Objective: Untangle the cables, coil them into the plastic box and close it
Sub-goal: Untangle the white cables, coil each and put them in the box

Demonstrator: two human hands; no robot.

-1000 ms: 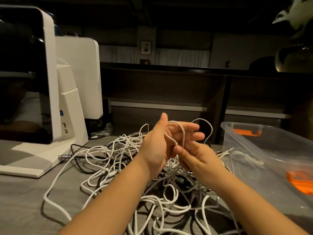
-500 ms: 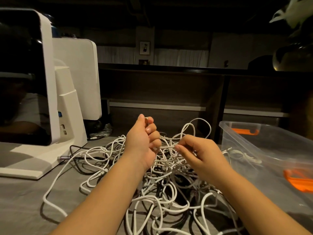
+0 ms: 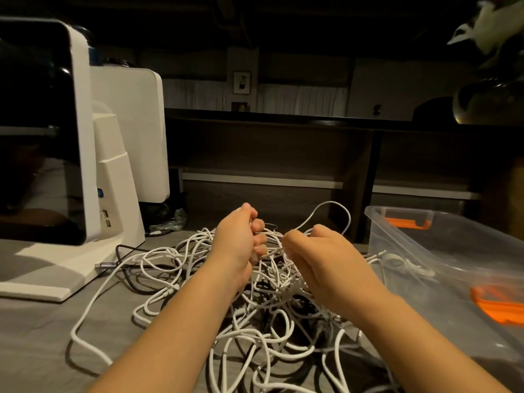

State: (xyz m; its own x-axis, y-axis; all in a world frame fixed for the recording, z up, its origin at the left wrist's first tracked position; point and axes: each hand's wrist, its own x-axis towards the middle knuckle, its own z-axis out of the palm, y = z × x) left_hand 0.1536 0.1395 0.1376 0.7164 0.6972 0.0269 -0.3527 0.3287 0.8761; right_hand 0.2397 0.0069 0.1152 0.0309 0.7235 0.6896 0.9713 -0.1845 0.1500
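1. Cables [image 3: 255, 316]: tangled heap of white and dark leads on the grey desk [image 3: 37, 350], spread in the middle foreground between the white machine and the plastic box; one white loop [image 3: 330, 211] arches up above the heap behind the right hand
2. Left hand [image 3: 236, 245]: raised over the far part of the heap, fingers [image 3: 259, 236] curled into a fist round white strands, thumb on top
3. Right hand [image 3: 326, 265]: just beside the left, the two close but apart; fingers bent inward and pinching a white strand at the tips, which face the left fist
4. Strand between hands [image 3: 273, 232]: short white stretch running from one grip to the other
5. Plastic box [image 3: 442, 268]: clear, lid off, on the desk to the right of the heap; orange latch [image 3: 408, 222] on the far end, another orange piece [image 3: 496, 304] nearer; a few white cable ends reach its near-left wall
6. White machine [image 3: 85, 154]: dark-screened unit on a white stand at the left; a dark lead [image 3: 124, 256] runs from its base into the heap
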